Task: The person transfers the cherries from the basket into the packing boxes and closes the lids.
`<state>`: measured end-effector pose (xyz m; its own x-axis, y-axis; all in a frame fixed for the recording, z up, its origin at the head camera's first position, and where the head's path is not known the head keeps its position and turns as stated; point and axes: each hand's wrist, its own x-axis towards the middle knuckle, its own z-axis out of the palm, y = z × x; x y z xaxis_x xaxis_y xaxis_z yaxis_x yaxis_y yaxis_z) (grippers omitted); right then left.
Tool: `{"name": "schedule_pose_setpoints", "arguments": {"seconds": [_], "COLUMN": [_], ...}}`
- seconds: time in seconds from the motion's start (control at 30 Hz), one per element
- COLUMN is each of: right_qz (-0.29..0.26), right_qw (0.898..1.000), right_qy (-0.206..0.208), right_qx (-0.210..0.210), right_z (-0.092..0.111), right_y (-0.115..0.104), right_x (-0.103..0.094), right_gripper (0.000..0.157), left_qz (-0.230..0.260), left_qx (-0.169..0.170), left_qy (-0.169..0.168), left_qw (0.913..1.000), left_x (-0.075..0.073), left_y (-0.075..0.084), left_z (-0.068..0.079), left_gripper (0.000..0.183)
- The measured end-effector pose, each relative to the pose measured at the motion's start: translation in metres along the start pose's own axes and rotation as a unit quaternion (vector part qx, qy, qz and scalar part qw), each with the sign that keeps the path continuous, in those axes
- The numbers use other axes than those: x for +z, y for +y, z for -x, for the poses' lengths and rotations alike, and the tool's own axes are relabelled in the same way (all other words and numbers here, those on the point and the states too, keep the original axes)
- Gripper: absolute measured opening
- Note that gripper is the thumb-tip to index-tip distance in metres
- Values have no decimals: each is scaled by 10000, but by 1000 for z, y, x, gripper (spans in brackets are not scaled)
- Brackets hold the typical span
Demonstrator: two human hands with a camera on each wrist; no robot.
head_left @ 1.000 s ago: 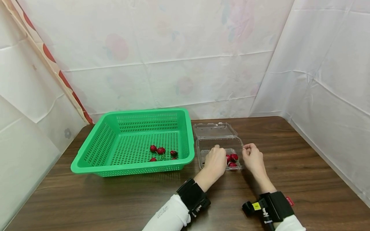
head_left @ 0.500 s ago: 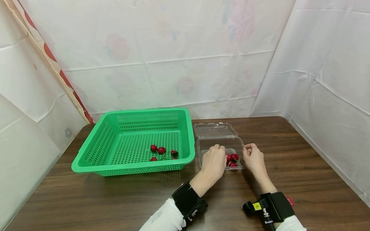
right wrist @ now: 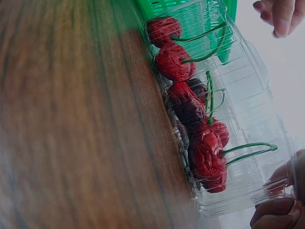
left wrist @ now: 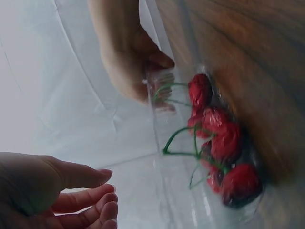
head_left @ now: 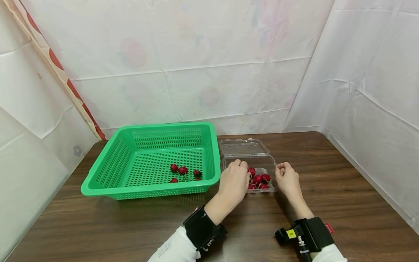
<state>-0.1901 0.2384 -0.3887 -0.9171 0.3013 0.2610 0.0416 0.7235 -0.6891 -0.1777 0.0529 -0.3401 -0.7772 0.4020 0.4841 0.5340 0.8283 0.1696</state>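
A clear plastic clamshell box (head_left: 260, 161) with its lid folded back stands on the table, holding several red cherries (head_left: 257, 179) with green stems. Over the box's left side, my left hand (head_left: 234, 182) hovers with relaxed fingers. The left wrist view shows nothing between its thumb (left wrist: 88, 176) and fingers, apart from the cherries (left wrist: 228, 140). My right hand (head_left: 288, 180) pinches the box's right rim between thumb and fingers. In the right wrist view, cherries (right wrist: 207, 155) lie along the box's bottom, stems pointing up, and part of the right hand (right wrist: 276, 212) shows at the rim.
Left of the box stands a green slotted basket (head_left: 131, 190), close against it. Several cherries (head_left: 182, 170) lie in the basket's front right part. White sheets (head_left: 196, 72) hang behind and beside the brown wooden table (head_left: 343, 189).
My left hand has drawn left and slightly up from the middle of the box, uncovering more cherries there. The right hand stays at the rim.
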Motion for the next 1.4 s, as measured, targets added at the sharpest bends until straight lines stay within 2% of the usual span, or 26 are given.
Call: {"name": "schedule_pose_setpoints", "arguments": {"seconds": [0.47,0.7,0.87,0.97,1.17,1.4], "right_qz": [16,29,37,37,87,76], "right_qw": [10000,10000,10000,10000,9999,9999], "right_qy": [-31,-1,9,9,96,84], "right_qx": [12,-8,-35,-47,-43,-16], "right_z": [0,0,0,-1,-2,-1], "right_y": [0,1,1,2,5,5], "right_x": [0,1,1,2,5,5], "right_gripper": [17,17,17,17,16,17], "left_qz": [174,180,168,162,80,85], "left_qx": [-298,-394,-559,-782,-1221,-1494], "left_qy": [147,378,413,267,-275,-794], "left_qw": [9993,9983,9974,9964,9921,9855], "left_x": [-28,-33,-37,-39,-42,-41], "left_y": [-28,-44,-58,-68,-87,-108], "left_z": [3,5,7,7,9,11], "left_gripper": [14,16,22,28,37,39]}}
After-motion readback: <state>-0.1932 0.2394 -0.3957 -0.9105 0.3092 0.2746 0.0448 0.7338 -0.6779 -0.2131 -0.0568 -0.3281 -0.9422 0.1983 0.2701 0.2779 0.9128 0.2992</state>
